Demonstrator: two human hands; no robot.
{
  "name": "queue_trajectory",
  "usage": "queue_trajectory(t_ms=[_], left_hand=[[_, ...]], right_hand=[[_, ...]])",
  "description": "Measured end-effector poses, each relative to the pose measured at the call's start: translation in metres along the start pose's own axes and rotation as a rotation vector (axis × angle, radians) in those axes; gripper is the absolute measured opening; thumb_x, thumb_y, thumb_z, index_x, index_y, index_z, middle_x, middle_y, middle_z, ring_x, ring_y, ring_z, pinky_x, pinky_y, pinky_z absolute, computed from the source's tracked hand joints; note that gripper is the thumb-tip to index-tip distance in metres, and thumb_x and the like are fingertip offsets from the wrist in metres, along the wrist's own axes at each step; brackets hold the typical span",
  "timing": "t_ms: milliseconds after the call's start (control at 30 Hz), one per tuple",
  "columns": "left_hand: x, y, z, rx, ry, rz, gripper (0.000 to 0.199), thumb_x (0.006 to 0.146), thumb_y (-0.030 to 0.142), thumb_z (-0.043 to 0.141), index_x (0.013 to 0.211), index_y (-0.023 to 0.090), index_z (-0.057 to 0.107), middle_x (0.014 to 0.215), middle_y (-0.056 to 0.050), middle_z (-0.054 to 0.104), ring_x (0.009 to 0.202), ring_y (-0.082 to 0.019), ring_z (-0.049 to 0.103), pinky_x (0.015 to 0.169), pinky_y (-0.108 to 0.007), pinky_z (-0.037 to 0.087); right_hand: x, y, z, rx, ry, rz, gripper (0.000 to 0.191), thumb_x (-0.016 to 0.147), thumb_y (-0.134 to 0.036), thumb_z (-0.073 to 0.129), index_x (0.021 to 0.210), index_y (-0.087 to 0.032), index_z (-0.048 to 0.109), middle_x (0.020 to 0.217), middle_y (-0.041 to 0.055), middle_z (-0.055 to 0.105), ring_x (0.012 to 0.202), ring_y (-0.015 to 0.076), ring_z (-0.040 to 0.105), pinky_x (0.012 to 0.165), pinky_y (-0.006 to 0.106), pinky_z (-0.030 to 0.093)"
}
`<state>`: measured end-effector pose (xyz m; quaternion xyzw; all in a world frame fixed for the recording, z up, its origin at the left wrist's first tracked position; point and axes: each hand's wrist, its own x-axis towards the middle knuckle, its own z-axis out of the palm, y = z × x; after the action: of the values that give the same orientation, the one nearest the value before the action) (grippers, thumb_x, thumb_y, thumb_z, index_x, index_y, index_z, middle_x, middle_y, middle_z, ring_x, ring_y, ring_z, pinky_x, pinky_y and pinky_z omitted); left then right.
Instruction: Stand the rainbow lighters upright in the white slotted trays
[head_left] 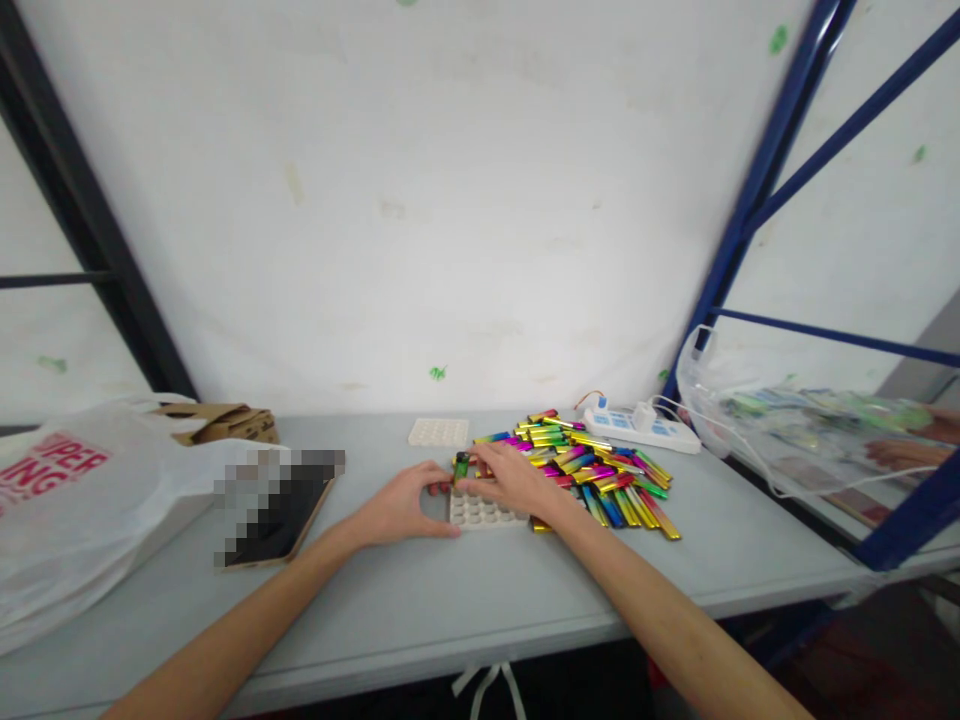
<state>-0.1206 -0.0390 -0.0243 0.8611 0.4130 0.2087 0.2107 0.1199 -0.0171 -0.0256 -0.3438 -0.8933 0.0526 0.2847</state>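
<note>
The right hand (514, 480)'s grip is pinching a green tube (460, 468) upright at the far left corner of the tray (487, 522). The left hand (401, 505)'s grip is spreading open along its left edge. No tubes are showing in the near holes (474, 507); many tubes (581, 462) are lying piled right. Fingers are hiding the far rows and the green tube's base.

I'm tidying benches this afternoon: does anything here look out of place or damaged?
Mainly the heap of shiny coloured pieces: they overlap at mixed angles, jumbled beside the holed tray. Green smudges also mark the white wall. No clear damage shows.
</note>
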Motion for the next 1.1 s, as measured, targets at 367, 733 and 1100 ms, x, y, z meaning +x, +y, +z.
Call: queue_trajectory(t_ms=[367, 733, 1100], left_hand=[[-0.003, 0.005, -0.004, 0.019, -0.030, 0.023, 0.058, 0.072, 0.055, 0.079, 0.118, 0.021, 0.069, 0.112, -0.007, 0.064, 0.106, -0.027, 0.062, 0.097, -0.037, 0.050], [-0.002, 0.002, -0.003, 0.056, -0.027, 0.022, 0.056, 0.072, 0.056, 0.080, 0.113, 0.020, 0.069, 0.109, -0.006, 0.064, 0.102, -0.027, 0.063, 0.093, -0.035, 0.051], [-0.002, 0.004, -0.004, 0.064, -0.049, 0.002, 0.057, 0.071, 0.054, 0.081, 0.115, 0.019, 0.068, 0.108, -0.007, 0.064, 0.102, -0.027, 0.062, 0.093, -0.035, 0.050]], right_hand=[[-0.035, 0.099, -0.046, -0.339, -0.102, 0.370, 0.035, 0.097, -0.013, 0.052, 0.129, -0.010, 0.067, 0.132, 0.0188, 0.066, 0.126, 0.0271, 0.059, 0.110, 0.039, 0.041], [-0.034, 0.092, -0.057, -0.253, 0.067, 0.373, 0.022, 0.095, -0.027, 0.067, 0.111, -0.015, 0.076, 0.113, 0.0151, 0.075, 0.106, 0.0266, 0.069, 0.097, 0.037, 0.048], [-0.018, 0.065, -0.046, 0.355, 0.471, 0.464, 0.041, 0.089, -0.056, 0.063, 0.099, -0.018, 0.075, 0.081, 0.0042, 0.072, 0.074, 0.0211, 0.063, 0.071, 0.031, 0.048]])
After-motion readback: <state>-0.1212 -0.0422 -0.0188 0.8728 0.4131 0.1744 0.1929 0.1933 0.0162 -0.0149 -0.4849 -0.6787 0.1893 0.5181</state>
